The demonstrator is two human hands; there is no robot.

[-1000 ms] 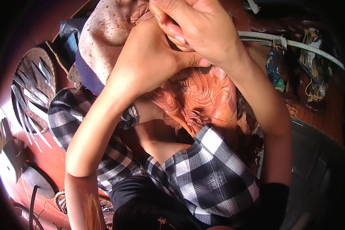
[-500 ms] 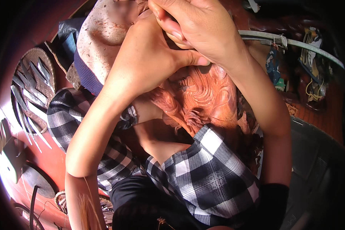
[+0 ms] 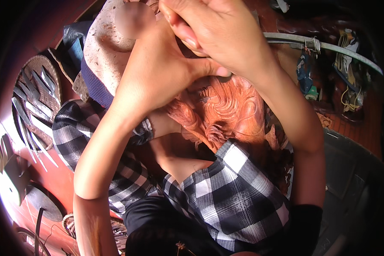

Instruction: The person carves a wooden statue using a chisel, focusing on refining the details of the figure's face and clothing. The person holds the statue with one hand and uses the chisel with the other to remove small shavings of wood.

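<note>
A reddish-brown wood carving [image 3: 226, 102] with flowing, swirled relief stands between my arms, its upper part covered by my hands. My left hand [image 3: 166, 66] reaches over the carving's top with the thumb stretched to the right, its tip at the wood just under my other hand. The left hand's other fingers are hidden behind it. My right hand [image 3: 217, 36] is closed in a fist at the top of the view, next to the left. Whatever either hand grips does not show. Black-and-white plaid cloth [image 3: 239, 196] covers my legs, which lie against the carving.
A round woven tray [image 3: 57, 74] of metal blades lies on the red floor at the left, near a dark disc [image 3: 45, 202]. A pale, speckled, rounded thing [image 3: 102, 51] with a blue ribbed edge is beyond my left arm. A curved grey bar [image 3: 328, 48] runs right.
Both hands have shifted very slightly left, and my left thumb tip sits a little lower. Their closed grip looks the same, and the carving has hardly moved.
</note>
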